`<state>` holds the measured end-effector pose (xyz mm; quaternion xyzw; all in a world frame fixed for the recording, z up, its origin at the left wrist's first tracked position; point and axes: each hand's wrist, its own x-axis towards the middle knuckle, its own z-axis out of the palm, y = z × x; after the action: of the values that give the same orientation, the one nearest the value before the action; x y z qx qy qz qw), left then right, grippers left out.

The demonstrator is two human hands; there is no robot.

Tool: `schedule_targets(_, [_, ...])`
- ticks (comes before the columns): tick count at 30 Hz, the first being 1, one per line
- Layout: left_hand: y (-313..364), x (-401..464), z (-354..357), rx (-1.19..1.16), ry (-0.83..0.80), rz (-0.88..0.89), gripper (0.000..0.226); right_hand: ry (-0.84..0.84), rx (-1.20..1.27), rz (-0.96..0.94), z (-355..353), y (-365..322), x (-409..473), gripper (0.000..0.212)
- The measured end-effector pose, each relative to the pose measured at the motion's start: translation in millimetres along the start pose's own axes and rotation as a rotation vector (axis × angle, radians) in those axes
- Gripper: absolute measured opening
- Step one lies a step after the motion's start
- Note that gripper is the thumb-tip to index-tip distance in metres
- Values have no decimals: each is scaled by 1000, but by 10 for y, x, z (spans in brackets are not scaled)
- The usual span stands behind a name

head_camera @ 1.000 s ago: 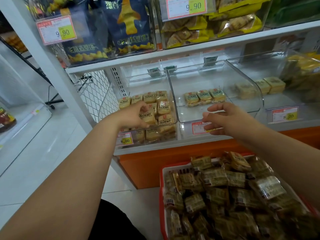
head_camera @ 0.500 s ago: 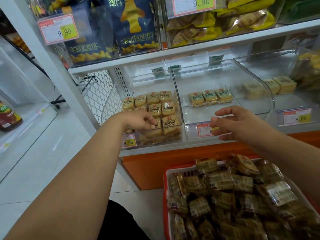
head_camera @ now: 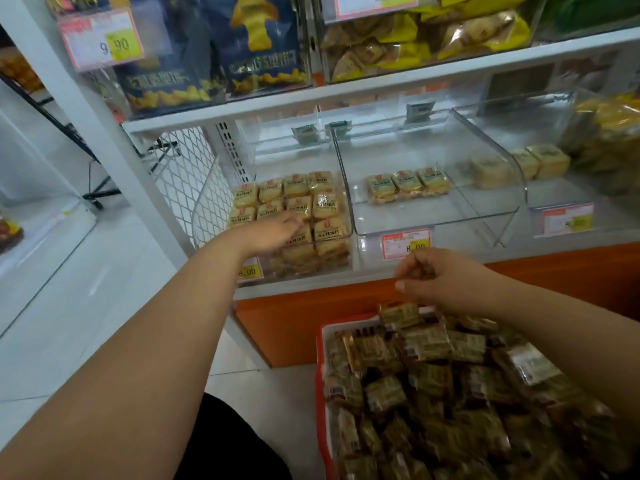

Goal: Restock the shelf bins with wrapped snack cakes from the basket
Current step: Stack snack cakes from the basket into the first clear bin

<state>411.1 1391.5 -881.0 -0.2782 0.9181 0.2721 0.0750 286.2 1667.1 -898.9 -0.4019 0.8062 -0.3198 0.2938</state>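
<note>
Clear left bin (head_camera: 207, 209) packed with cakes (head_camera: 325, 206) under flat left hand (head_camera: 273, 232); right hand (head_camera: 436, 282) loosely curled, empty, above basket rim (head_camera: 323, 341).

Bare forearms, no sleeves in view; black garment (head_camera: 221, 441) visible at bottom edge.

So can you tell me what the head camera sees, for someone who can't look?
A person's left hand rests on yellow wrapped snack cakes in a clear plastic shelf bin, while the right hand hovers, fingers loosely curled, over a red and white basket heaped with more.
</note>
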Motion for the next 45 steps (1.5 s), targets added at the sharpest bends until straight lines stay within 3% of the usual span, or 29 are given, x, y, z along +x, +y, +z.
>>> schedule_targets(4, [27,-105,162,154,116,-4,59,-98,-132,36,102,115,-129,13])
schedule_targets(6, [99,-186,277,317,279,43,53,-157,-229,37,169,204,-196,16])
schedule_targets(8, [256,-325,460,357,533,211,42,-250,-329,28,248,313,-296,20])
schedule_targets(10, [488,-516,732,222,630,423,30,-386,-397,30,348,436,-411,24])
schedule_targets(12, [658,-687,1122,42,481,475,25,-544,-475,54,462,549,-519,31])
schedule_targets(17, [667,-1045,2077,-129,-107,302,25,-897,-717,50,781,785,-766,61])
schedule_targets(20, [601,-1138,2336,-106,-246,255,29,-933,-998,-35,914,874,-817,80])
schedule_targets(23, [569,-1154,2368,-154,-315,177,29,-909,-1057,-66,966,870,-816,76])
schedule_targets(26, [590,-1126,2223,-197,-325,133,29,-897,-887,41,928,799,-762,70])
schedule_targets(28, [640,-1109,2075,-216,-309,124,31,-855,-564,185,785,735,-663,61])
schedule_targets(31, [732,-1128,1826,-337,-325,97,52,-764,29,348,471,633,-516,38])
schedule_targets(34, [815,-1161,1561,-463,-380,89,76,-731,462,326,210,571,-481,39])
schedule_targets(35, [829,-1159,1475,-486,-385,104,72,-730,516,300,157,556,-475,45])
schedule_targets(38, [836,-1099,1292,-524,-382,149,27,-686,583,282,74,508,-436,58])
schedule_targets(39, [831,-1077,1249,-540,-378,153,22,-662,593,280,58,495,-419,60])
schedule_targets(42, [800,-1012,1165,-615,-355,140,30,-620,576,228,-13,435,-383,71])
schedule_targets(45, [777,-992,1106,-708,-338,140,38,-594,564,156,-112,347,-346,66])
